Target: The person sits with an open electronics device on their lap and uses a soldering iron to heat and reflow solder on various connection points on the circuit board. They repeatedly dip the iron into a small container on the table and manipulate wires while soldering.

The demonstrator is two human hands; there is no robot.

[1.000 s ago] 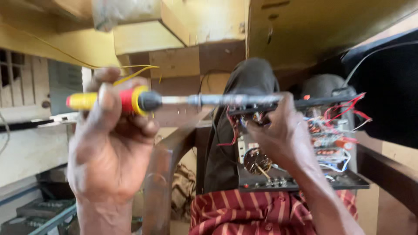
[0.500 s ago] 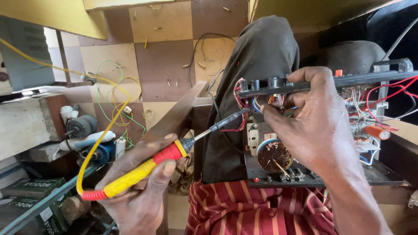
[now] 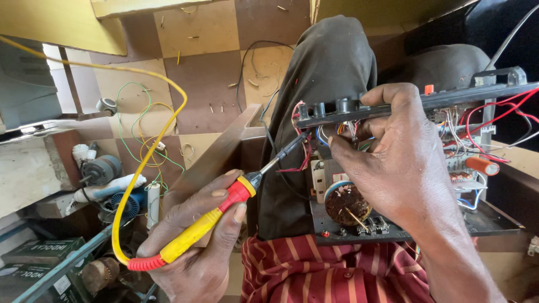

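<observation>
Over the lap, left hand closed around soldering iron, tip at wiring; right hand gripping chassis top bar, just beside tip

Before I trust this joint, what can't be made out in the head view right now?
- Soldering iron tip: lost among wires under the black panel, contact unclear.
- Right hand fingertips: hidden behind that panel.
- Left hand wrist: cut off by the bottom edge.
- Chassis right side: hidden by the right hand.
</observation>
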